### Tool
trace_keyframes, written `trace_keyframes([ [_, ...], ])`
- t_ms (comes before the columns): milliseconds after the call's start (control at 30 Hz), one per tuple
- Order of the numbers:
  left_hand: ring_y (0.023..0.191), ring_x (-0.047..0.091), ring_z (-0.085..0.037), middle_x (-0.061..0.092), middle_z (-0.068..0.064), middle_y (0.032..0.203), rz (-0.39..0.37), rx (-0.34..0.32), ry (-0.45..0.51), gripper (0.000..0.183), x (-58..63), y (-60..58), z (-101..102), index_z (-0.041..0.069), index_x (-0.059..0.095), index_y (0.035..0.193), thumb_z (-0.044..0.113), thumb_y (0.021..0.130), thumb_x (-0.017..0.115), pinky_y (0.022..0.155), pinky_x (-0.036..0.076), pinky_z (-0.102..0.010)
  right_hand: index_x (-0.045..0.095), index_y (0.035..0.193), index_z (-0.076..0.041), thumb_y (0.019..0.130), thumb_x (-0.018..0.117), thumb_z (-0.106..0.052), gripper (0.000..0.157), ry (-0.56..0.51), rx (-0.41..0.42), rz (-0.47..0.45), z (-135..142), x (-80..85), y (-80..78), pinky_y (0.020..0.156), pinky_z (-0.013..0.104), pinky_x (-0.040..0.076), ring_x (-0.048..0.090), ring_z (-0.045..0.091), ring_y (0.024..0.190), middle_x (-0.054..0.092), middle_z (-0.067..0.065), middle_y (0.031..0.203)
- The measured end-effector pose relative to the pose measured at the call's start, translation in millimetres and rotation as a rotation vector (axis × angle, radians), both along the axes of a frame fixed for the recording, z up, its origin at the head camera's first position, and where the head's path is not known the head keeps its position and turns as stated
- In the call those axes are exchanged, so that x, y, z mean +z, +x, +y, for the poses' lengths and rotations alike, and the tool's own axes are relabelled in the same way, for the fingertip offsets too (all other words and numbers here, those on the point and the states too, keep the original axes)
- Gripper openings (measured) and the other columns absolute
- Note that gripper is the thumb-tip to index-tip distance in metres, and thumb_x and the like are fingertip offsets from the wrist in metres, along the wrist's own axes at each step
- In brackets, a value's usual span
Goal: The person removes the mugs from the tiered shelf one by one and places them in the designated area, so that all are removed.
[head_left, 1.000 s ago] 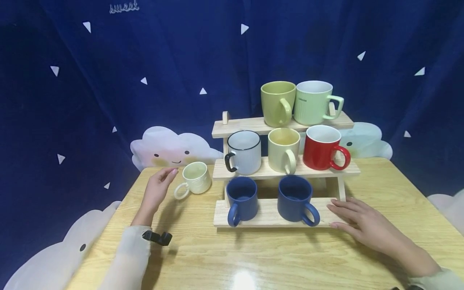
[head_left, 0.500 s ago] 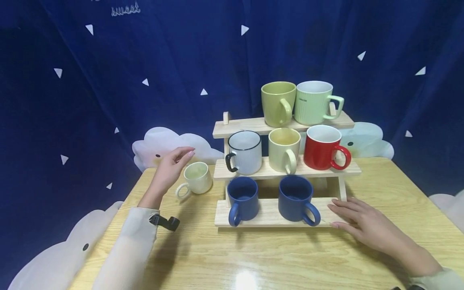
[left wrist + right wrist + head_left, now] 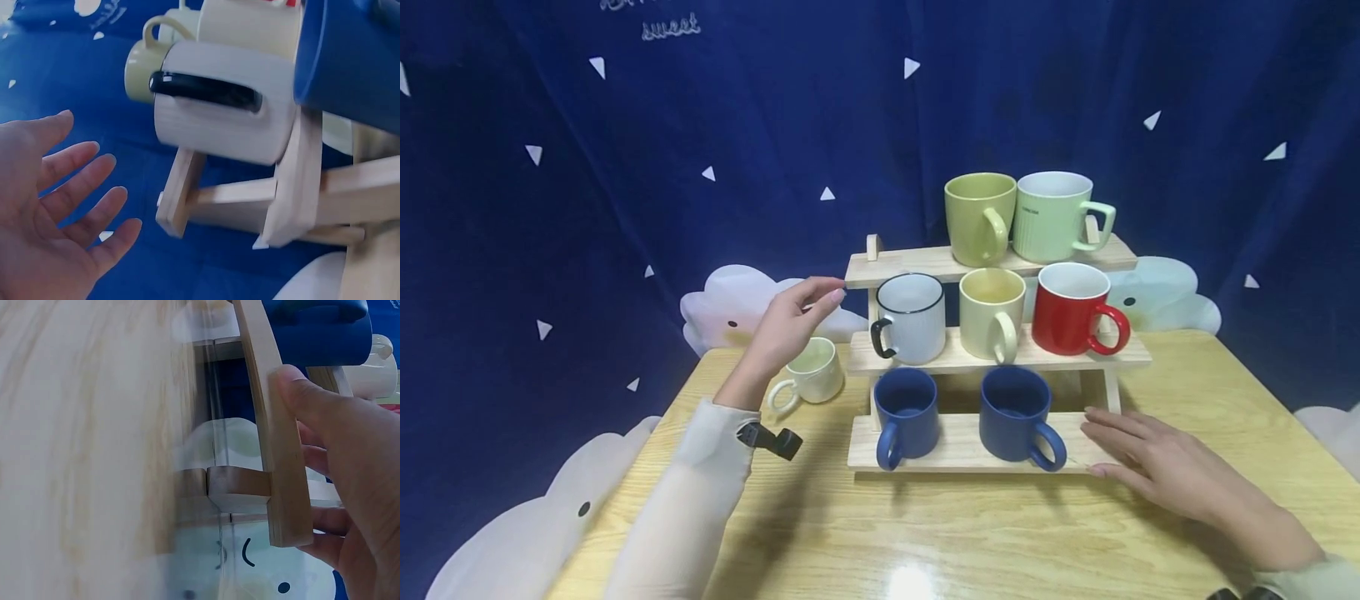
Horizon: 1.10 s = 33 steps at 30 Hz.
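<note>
A three-tier wooden shelf rack (image 3: 958,440) stands on the table, bearing mugs on every tier. My left hand (image 3: 790,329) is raised at the rack's left side, fingers spread and loosely bent, holding nothing. Its fingertips are near the left end of the top board, and the left wrist view shows a gap between them. Below that hand a small cream cup (image 3: 820,375) stands on the table, partly hidden by the forearm. My right hand (image 3: 1180,471) holds the right end of the bottom board (image 3: 284,456), thumb on the front edge and fingers on the other side.
Top tier: an olive mug (image 3: 979,221) and a pale green mug (image 3: 1047,218). Middle: a white mug with black handle (image 3: 917,325), a cream-yellow mug (image 3: 981,321) and a red mug (image 3: 1067,312). Bottom: two blue mugs, left (image 3: 917,421) and right (image 3: 1009,421). A dark blue curtain (image 3: 775,108) hangs behind.
My left hand has risen and moved right, from beside the small cream cup to near the top board's left end. The right hand stays on the bottom board; the mugs have not moved.
</note>
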<state>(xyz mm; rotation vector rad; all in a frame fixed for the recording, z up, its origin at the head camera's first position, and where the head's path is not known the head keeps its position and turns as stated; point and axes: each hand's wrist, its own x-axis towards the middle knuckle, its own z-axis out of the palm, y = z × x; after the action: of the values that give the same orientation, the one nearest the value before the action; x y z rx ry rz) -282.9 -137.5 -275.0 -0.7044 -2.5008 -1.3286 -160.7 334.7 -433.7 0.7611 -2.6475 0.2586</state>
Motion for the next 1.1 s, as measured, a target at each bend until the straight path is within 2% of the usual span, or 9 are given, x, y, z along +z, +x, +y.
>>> trace_keyframes([
  [233,0.115,0.059,-0.019,0.065,-0.005,0.123,0.006,-0.044,-0.029,0.037,10.7,1.1,22.3,0.01,0.063,0.127,0.035,0.1,0.057,0.1,0.047,-0.038,0.063,0.132,-0.018,0.085,0.071,-0.05,0.057,-0.002,-0.034,-0.05,0.3,-0.7,0.4,0.086,0.064,0.048,0.051,0.043,0.121,0.061,0.004,0.131],
  [433,0.108,0.061,-0.016,0.066,-0.002,0.122,0.008,-0.088,-0.03,0.035,17.3,1.2,38.5,0.011,0.064,0.127,0.033,0.1,0.058,0.095,0.049,-0.037,0.064,0.131,-0.016,0.086,0.07,-0.052,0.058,0.012,-0.054,-0.034,-1.9,-1.2,1.2,0.087,0.062,0.049,0.054,0.038,0.118,0.063,0.006,0.129],
  [600,0.107,0.061,-0.014,0.065,-0.001,0.122,0.001,-0.096,-0.047,0.035,19.2,0.6,47.5,0.013,0.064,0.128,0.033,0.1,0.057,0.094,0.049,-0.036,0.066,0.128,-0.016,0.084,0.072,-0.051,0.056,0.014,-0.049,0.021,-2.6,-2.1,2.4,0.081,0.058,0.052,0.054,0.033,0.115,0.065,0.004,0.124],
  [733,0.104,0.061,-0.015,0.066,-0.001,0.12,-0.003,-0.108,-0.054,0.035,18.5,0.4,51.6,0.011,0.064,0.127,0.033,0.101,0.057,0.091,0.05,-0.036,0.069,0.123,-0.017,0.081,0.076,-0.048,0.053,0.013,-0.006,0.112,-3.3,-3.5,2.3,0.08,0.049,0.053,0.051,0.025,0.111,0.067,0.0,0.121],
  [833,0.103,0.062,-0.014,0.067,-0.001,0.119,-0.005,-0.12,-0.054,0.035,17.5,0.0,53.5,0.011,0.064,0.127,0.033,0.101,0.057,0.091,0.051,-0.035,0.07,0.122,-0.018,0.08,0.078,-0.044,0.049,0.019,0.046,0.148,-3.8,-3.6,1.7,0.098,0.034,0.045,0.053,0.023,0.112,0.067,-0.003,0.121],
  [933,0.105,0.062,-0.012,0.066,0.001,0.119,-0.001,-0.125,-0.061,0.035,17.5,-0.5,54.6,0.013,0.064,0.127,0.034,0.101,0.057,0.092,0.05,-0.034,0.069,0.123,-0.019,0.081,0.078,-0.037,0.047,0.02,0.108,0.15,-4.3,-3.7,0.8,0.112,0.018,0.023,0.057,0.025,0.114,0.067,-0.004,0.121],
  [1000,0.106,0.061,-0.012,0.066,0.001,0.12,0.004,-0.127,-0.066,0.035,18.7,-0.6,55.2,0.014,0.064,0.127,0.035,0.101,0.056,0.093,0.05,-0.034,0.068,0.125,-0.018,0.082,0.078,-0.034,0.047,0.017,0.131,0.134,-4.7,-3.9,0.5,0.112,0.011,0.01,0.058,0.026,0.115,0.066,-0.004,0.122],
  [1100,0.108,0.061,-0.013,0.065,0.001,0.122,0.002,-0.127,-0.072,0.035,22.0,-0.8,57.2,0.015,0.064,0.127,0.036,0.101,0.056,0.094,0.049,-0.034,0.066,0.128,-0.019,0.084,0.076,-0.036,0.048,0.018,0.122,0.105,-5.2,-4.2,0.5,0.111,0.007,0.008,0.059,0.026,0.115,0.065,-0.004,0.125],
])
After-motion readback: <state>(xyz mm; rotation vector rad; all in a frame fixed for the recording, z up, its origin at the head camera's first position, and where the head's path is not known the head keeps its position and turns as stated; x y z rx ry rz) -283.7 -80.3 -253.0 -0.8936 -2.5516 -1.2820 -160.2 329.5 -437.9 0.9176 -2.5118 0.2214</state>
